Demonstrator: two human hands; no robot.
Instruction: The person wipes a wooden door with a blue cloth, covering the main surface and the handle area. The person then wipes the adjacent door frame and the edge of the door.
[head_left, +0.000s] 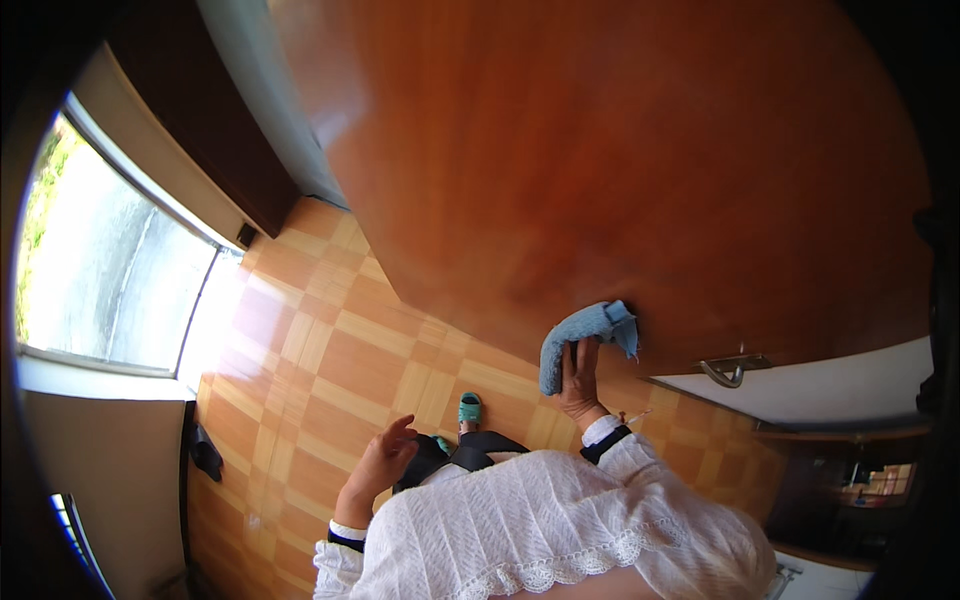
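Observation:
My right hand (581, 388) holds a folded blue cloth (583, 330) against the lower part of a reddish-brown wooden door (525, 172). The cloth bends over my fingers, and its frayed end lies toward the right. To the right of the cloth, a curved metal door handle (727, 370) sits near the door's edge. My left hand (388, 456) hangs in the air beside my body, fingers apart and slightly curled, with nothing in it.
Below me is a checkered wood-pattern floor (360, 352), with my foot in a green sandal (469, 409). A bright doorway (127, 262) opens at the left. A dark shoe (205, 452) lies by the left wall. Dark shelving (840, 487) stands at the lower right.

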